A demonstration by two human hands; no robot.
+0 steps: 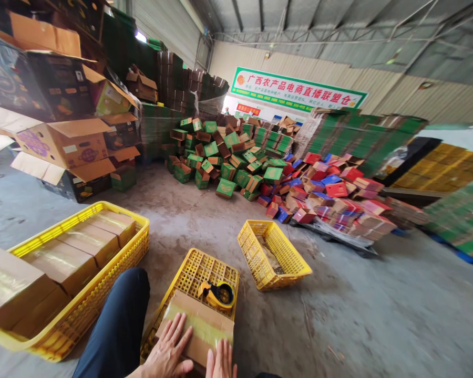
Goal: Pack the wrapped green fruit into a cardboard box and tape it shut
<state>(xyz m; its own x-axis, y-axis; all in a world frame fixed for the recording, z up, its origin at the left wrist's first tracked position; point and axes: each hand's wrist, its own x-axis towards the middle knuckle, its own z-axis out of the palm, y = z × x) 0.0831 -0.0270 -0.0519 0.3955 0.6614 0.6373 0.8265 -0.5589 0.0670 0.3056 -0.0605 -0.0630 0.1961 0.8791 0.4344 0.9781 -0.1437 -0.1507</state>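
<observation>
A taped cardboard box (205,321) lies on an upturned yellow plastic crate (189,265) in front of me. My left hand (166,349) is flat on the left part of the box, with its fingers spread. My right hand (221,362) rests at the box's near right side, fingers stretched out; the lower part of it is cut off by the frame. Shiny clear tape runs across the box top. Just beyond the box, a yellow tape dispenser (219,295) sits on the crate, touched by neither hand.
Left of my knee (118,320) stands a long yellow basket (144,236) with several taped boxes. Another yellow basket (256,265) stands on the floor to the right, holding something flat. Farther off are heaps of green boxes (224,187) and red and blue boxes (335,189).
</observation>
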